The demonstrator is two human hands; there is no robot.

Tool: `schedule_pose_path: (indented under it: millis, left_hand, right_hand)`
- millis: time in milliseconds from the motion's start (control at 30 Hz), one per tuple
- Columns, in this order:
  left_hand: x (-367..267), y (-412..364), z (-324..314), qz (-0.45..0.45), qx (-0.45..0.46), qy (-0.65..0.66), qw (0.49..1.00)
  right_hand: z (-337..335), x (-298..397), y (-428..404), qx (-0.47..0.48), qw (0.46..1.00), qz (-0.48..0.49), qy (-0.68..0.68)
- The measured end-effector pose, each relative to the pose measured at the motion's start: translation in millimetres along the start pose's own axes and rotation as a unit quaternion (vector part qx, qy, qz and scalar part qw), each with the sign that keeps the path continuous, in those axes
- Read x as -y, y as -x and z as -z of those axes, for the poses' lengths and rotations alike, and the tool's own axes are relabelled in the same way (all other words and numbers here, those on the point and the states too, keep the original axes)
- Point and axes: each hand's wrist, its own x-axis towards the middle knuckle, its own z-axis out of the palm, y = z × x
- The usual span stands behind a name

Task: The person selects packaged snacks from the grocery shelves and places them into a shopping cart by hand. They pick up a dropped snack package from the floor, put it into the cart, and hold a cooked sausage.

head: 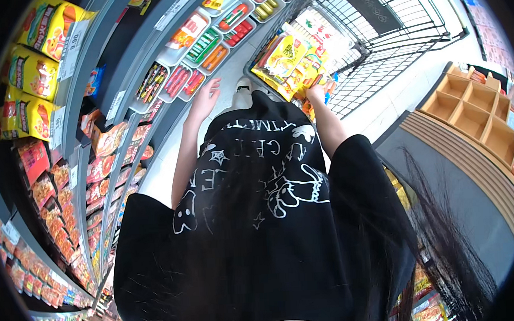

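Note:
My left hand [208, 100] hangs over the aisle floor with its fingers loosely apart and nothing in them. Nearest to it are white trays of wrapped sausages, among them a tray of pink-red ones [193, 82]. My right hand [317, 93] is curled at the near side of a black wire shopping cart [391, 62]. It touches a colourful packet [331, 89] there, but its fingertips are hidden, so whether it grips the packet is unclear. Yellow snack bags [288, 56] lie piled in the cart beside that hand, with a white and red package [319, 26] behind them.
Grey shelves [131, 49] with price tags rise on the left, holding yellow snack bags [34, 72] and rows of small packets [52, 210]. On the right stands a counter [454, 180] with a wooden compartment rack [470, 112]. My white shoe [241, 96] is on the floor.

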Motion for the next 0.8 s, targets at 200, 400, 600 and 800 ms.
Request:
schedule_pose_path:
  millis: [200,400,600,800]
  left_hand:
    - [4,13,3,0.022,-0.019,-0.016,0.999]
    - [5,8,-1,0.007,-0.022,-0.019,1.0]
    - [-9,-5,-11,-0.01,0.026,0.031,0.999]
    - [-53,-14,-28,-0.084,0.079,0.073,0.991]
  right_hand:
    - [22,11,19,0.121,0.982,-0.06,-0.133]
    - [48,26,81,-0.049,0.948,0.082,-0.303]
    - [67,47,121,0.035,0.869,0.153,-0.469]
    - [118,106,158,0.202,0.786,0.311,-0.495]
